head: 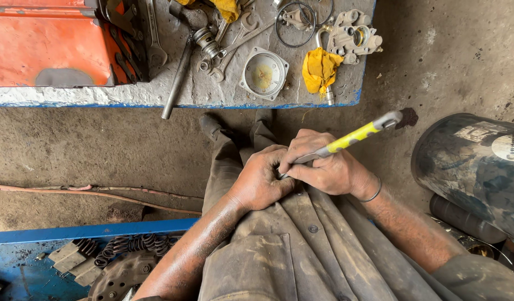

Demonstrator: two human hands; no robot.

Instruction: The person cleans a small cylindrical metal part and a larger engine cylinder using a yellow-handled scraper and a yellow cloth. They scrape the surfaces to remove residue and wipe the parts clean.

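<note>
Head view shows the right hand (329, 170) wrapped around a yellow-handled tool (351, 138), its tip hidden against a small part that the left hand (262, 178) fingers pinch over the lap, seemingly for steadiness, near the bench (128, 95).

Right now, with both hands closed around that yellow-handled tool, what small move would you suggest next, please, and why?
Probably ease the left hand open: it hides the tip of the yellow-and-grey-handled tool gripped by the right hand, so whatever is being worked cannot be seen.
</note>
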